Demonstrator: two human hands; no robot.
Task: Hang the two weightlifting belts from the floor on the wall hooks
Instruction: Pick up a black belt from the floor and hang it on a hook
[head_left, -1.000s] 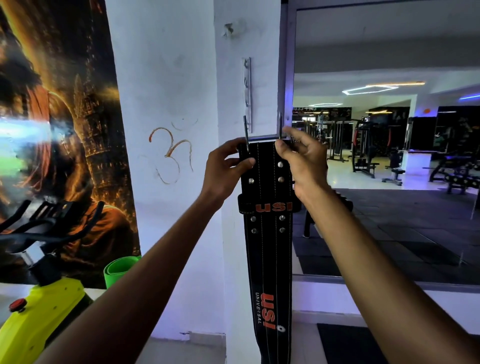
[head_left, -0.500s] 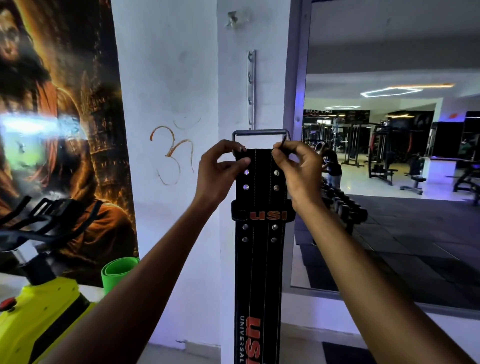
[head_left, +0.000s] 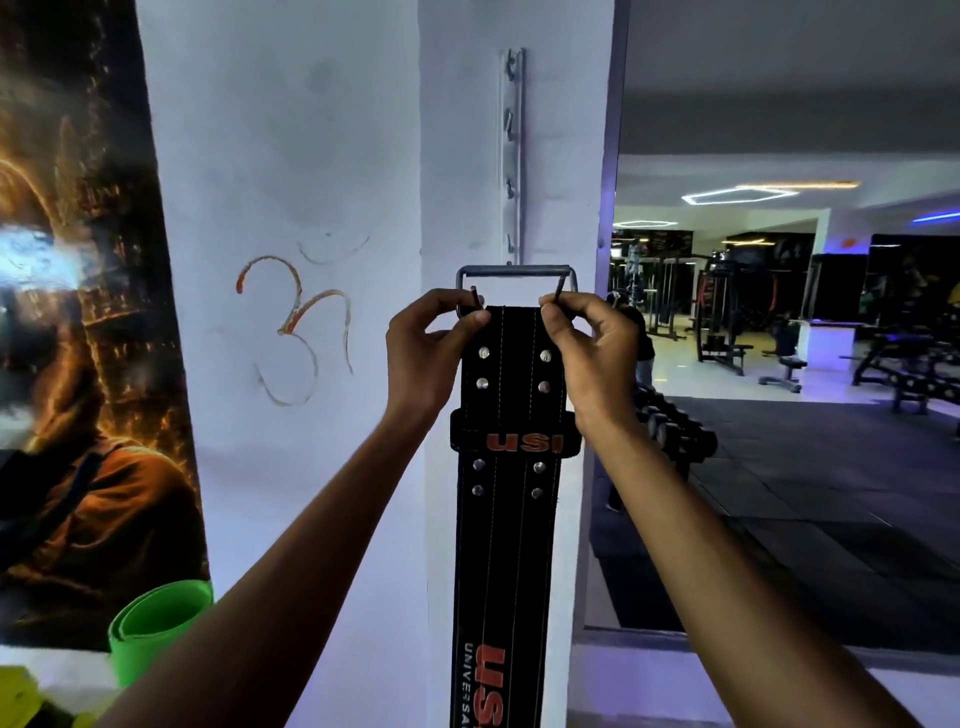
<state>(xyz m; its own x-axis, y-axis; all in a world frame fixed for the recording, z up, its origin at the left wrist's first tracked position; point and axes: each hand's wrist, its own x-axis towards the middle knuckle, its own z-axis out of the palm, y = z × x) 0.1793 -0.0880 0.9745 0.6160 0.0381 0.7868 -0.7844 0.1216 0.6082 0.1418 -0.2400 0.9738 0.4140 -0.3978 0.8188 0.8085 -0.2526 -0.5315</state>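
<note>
A black weightlifting belt (head_left: 509, 545) with orange lettering hangs straight down in front of the white pillar. My left hand (head_left: 426, 358) pinches its top left corner and one buckle prong. My right hand (head_left: 592, 353) pinches the top right corner and the other prong. The metal buckle frame (head_left: 516, 273) stands upright above my fingers, just below the lower end of a vertical metal hook strip (head_left: 511, 156) fixed to the pillar. The buckle sits under the lowest hook and I cannot tell whether they touch. No second belt is in view.
A large mirror (head_left: 779, 364) to the right reflects gym machines and a dumbbell rack. A dark poster (head_left: 78, 312) covers the wall at left. A rolled green mat (head_left: 156, 623) and part of a yellow exercise bike (head_left: 21, 696) stand at lower left.
The buckle frame has flipped upright from lying flat and now sits closer under the hook strip. Both hands keep their hold on the belt's top, and the view has moved closer to the pillar.
</note>
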